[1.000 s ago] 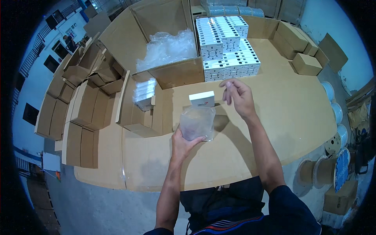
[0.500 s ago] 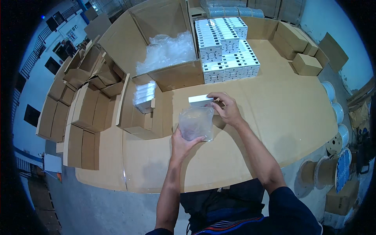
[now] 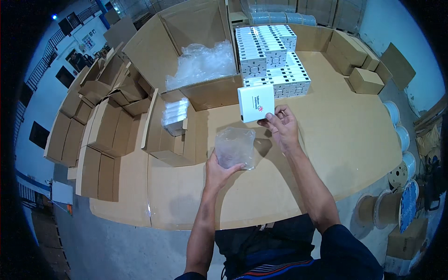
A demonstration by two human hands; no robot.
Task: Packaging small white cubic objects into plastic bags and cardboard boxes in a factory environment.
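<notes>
**White box held above and to the right of the open plastic bag**

Head view: the right hand [image 3: 281, 126] pinches a small, flat, square white cardboard box [image 3: 256, 102] by its lower right corner, fingers closed on the edge, so the box stands lifted off the table with its broad printed face turned toward the camera. The left hand [image 3: 219, 171] grips a clear, crinkled plastic bag [image 3: 235, 147] from below, thumb and fingers closed on its lower edge; the bag stands upright above the hand, its upper end toward the box. The box lies just up and to the right of the bag's top, near it but apart, and its flat face is roughly as wide as the bag. The right hand is the one nearer the box; the left is on the bag only.

The bag is thin, glossy and soft, wrinkling where held. The box is stiff, matte, sharp-cornered, with a small red mark on its face.

Both hands hover over a broad tan cardboard-covered table [image 3: 345, 135]. Behind the box, a tidy stack of identical white boxes [image 3: 270, 56] sits at the far side. To its left, a large open brown carton [image 3: 186, 56] holds a heap of clear plastic bags [image 3: 200, 63]. A smaller open carton [image 3: 170, 135] just left of the bag contains several wrapped white boxes [image 3: 175, 112]. Folded brown cartons [image 3: 93, 126] line the left edge.
</notes>
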